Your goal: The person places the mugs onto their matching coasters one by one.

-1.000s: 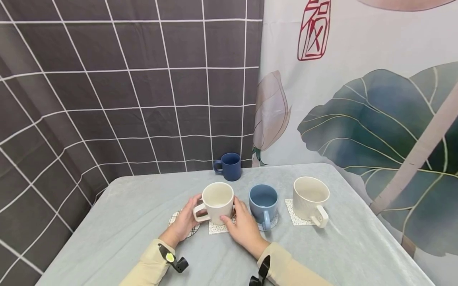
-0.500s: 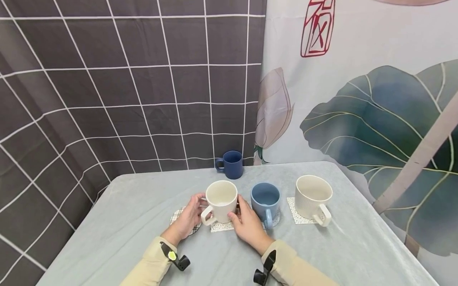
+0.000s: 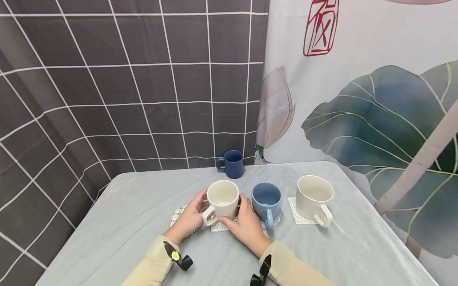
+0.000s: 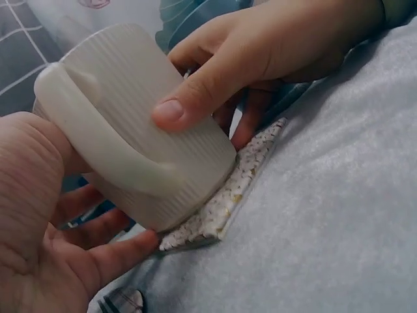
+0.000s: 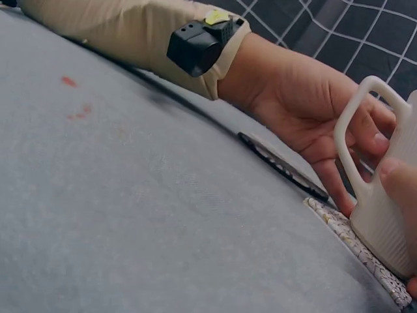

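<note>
A cream ribbed mug sits at the square speckled coaster, its handle pointing to the front left. My right hand grips the mug's right side, thumb across the front. From the left, my left hand holds the mug beside its handle. In the left wrist view, the left fingertips touch near the base of the mug, and the speckled coaster shows under its lower edge. The right wrist view has the left fingers behind the handle, with the right hand only partly in frame.
A round plaid coaster lies partly under the left hand. Right of the held mug stands a light blue mug on a coaster. Further right, another cream mug stands on a speckled coaster. A dark blue mug is at the back edge.
The held mug's handle has swung from the left toward the front. My left fingers moved away from the handle, then closed in on the mug's left side. The view shifted slightly.
</note>
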{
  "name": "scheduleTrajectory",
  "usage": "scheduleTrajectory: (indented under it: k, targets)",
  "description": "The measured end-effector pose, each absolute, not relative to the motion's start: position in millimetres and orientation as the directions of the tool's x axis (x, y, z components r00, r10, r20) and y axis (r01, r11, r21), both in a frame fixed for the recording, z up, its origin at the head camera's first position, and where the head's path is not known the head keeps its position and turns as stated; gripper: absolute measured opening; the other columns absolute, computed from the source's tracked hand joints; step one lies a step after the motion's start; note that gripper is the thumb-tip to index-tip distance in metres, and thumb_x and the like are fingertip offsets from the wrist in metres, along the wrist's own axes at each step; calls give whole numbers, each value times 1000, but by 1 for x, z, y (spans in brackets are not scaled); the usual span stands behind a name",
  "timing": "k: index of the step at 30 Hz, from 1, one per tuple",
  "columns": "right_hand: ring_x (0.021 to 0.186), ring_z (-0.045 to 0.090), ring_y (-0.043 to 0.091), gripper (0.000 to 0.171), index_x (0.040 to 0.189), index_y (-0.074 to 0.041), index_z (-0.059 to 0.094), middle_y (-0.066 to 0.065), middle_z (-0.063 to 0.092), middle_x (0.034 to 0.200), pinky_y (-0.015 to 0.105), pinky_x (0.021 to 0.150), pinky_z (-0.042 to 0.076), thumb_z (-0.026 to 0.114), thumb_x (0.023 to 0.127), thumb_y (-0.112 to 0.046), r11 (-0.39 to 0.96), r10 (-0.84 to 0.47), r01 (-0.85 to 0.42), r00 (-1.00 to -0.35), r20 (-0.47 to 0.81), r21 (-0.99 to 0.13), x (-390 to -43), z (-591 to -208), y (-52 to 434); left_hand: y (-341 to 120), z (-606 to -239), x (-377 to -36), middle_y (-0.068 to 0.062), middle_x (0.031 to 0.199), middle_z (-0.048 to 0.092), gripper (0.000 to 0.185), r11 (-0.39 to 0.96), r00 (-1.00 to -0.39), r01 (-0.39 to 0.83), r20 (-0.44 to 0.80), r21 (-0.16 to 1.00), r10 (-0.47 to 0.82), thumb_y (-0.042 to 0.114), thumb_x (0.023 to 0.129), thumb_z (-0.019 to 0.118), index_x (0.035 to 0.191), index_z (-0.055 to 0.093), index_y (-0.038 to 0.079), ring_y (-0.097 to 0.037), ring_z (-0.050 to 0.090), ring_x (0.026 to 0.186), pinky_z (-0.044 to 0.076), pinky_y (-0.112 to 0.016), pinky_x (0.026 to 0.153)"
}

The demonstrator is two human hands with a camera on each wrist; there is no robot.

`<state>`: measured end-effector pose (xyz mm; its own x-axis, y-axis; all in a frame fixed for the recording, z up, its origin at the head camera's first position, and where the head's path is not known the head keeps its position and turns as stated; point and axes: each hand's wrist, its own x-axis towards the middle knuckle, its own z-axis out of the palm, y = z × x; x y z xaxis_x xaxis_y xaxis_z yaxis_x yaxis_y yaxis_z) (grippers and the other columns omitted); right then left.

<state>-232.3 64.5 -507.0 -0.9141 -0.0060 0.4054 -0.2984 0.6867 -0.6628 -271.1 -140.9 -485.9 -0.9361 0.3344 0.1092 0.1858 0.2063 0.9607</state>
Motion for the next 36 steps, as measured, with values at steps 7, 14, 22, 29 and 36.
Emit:
scheduleTrajectory:
  k: [7, 14, 22, 29, 36]
  targets:
    - [99, 63, 19, 89, 147, -2, 40, 12, 60, 123, 39, 81, 56, 82, 83, -45, 716, -40, -321, -905, 424, -620, -233, -503, 66, -140, -485, -270, -14, 149, 49, 79, 305, -923, 265, 149, 915, 355, 17, 90, 75, 157, 35, 12, -37, 56, 128, 44, -58, 106]
    - [102, 64, 23, 80, 146, 2, 43, 14, 65, 122, 44, 84, 55, 79, 87, -39, 730, -89, -355, -897, 433, -584, -233, -505, 68, -136, -485, -263, -17, 146, 47, 80, 386, -939, 270, 154, 882, 307, 21, 87, 79, 154, 38, 5, -34, 59, 122, 44, -58, 107]
    - [122, 59, 38, 84, 153, 8, 27, 28, 56, 137, 52, 99, 51, 74, 93, -27, 693, -113, -361, -909, 401, -624, -229, -507, 70, -127, -484, -256, -19, 138, 50, 81, 421, -960, 235, 140, 876, 243, 19, 85, 80, 151, 37, -1, -32, 59, 116, 52, -46, 100]
    - [134, 48, 41, 87, 155, 6, 24, 29, 45, 148, 56, 109, 42, 76, 92, -27, 621, -114, -349, -926, 360, -702, -229, -509, 69, -123, -482, -253, -14, 126, 59, 83, 405, -969, 201, 121, 892, 215, 23, 83, 82, 150, 39, 1, -28, 61, 111, 53, -48, 96]
    - [127, 56, 37, 80, 148, 4, 32, 27, 53, 141, 52, 105, 47, 78, 90, -28, 580, -60, -324, -932, 357, -747, -231, -507, 67, -126, -486, -258, -17, 135, 57, 79, 358, -965, 220, 148, 907, 216, 22, 85, 81, 151, 42, 3, -35, 60, 120, 49, -52, 103]
